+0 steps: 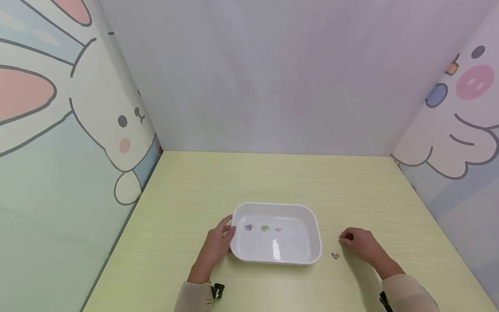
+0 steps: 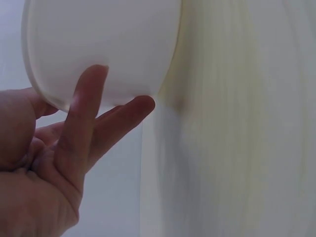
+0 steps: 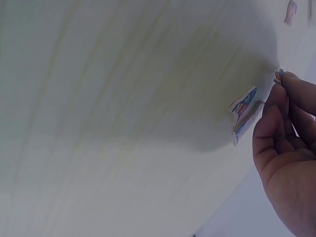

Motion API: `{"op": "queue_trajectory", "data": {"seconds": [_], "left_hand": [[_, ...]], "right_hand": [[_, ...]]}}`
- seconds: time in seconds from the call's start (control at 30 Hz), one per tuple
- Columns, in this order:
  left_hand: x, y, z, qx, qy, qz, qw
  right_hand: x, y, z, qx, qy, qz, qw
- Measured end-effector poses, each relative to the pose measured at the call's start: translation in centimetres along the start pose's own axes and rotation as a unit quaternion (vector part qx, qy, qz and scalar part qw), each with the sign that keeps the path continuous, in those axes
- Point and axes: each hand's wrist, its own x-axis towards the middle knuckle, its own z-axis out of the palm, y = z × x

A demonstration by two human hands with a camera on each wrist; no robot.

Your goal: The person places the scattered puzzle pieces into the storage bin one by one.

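Note:
A white rectangular tray [image 1: 273,255] with rounded corners stands on the table. Inside it lie several small colourful flat cutouts, among them a green one [image 1: 265,228]. My left hand [image 1: 219,240] holds the tray's left edge; in the left wrist view its fingers lie against the white wall [image 2: 103,39]. To the right of the tray, just above the table, my right hand [image 1: 360,245] pinches a tiny colourful cutout [image 3: 278,77] between thumb and fingertip. Another cutout [image 1: 335,255] lies between that hand and the tray. Most of the pinched piece is hidden by the fingertips.
The pale wood-grain table [image 1: 195,186] ends at a plain grey back wall [image 1: 265,78]. Side panels with cartoon drawings stand left [image 1: 46,225] and right [image 1: 475,195]. In the right wrist view a further cutout [image 3: 291,12] lies near the top right.

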Motion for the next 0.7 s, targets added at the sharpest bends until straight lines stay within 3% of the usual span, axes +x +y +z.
{"op": "queue_trajectory", "data": {"seconds": [0.7], "left_hand": [[-0.26,0.11,-0.03,0.004,0.002,-0.001,1.0]], "right_hand": [[0.35,-0.89,-0.54,0.016,0.005,-0.017,0.9997]]}}
